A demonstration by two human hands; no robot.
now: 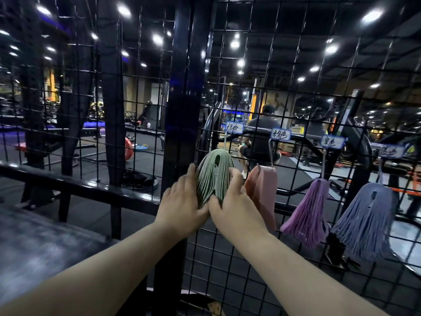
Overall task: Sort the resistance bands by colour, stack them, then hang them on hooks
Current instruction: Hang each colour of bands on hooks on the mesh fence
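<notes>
Left hand (182,201) and right hand (234,201) both clamp the green bands (214,172). Left fingers wrap the left edge of the stack, right fingers curl over the right edge. The thumbs meet under the bottom of it.

The green stack is up against the wire grid (273,90), just right of the black post (180,99) and directly below the green label (234,128). Its hook is hidden behind the stack, so I can't tell whether it's hung or only held there.

The other colours hang on the same grid, in a row to the right:
- Pink bands (262,195) hang from a hook (271,153) under the pink label (281,134). They touch the right hand's fingers.
- Purple bands (307,213) are under the purple label (332,141), clear of the pink.
- Blue bands (366,222) are under the last label (391,152), furthest right and near the purple.

The purple and blue stacks fan out at the bottom, while the pink hangs flatter.

Behind the grid is a gym floor, with a person in a dark shirt (264,135) seen from the back. A red plate (128,149) lies on the floor to the left. A dark padded bench (34,238) is at lower left on the near side.
</notes>
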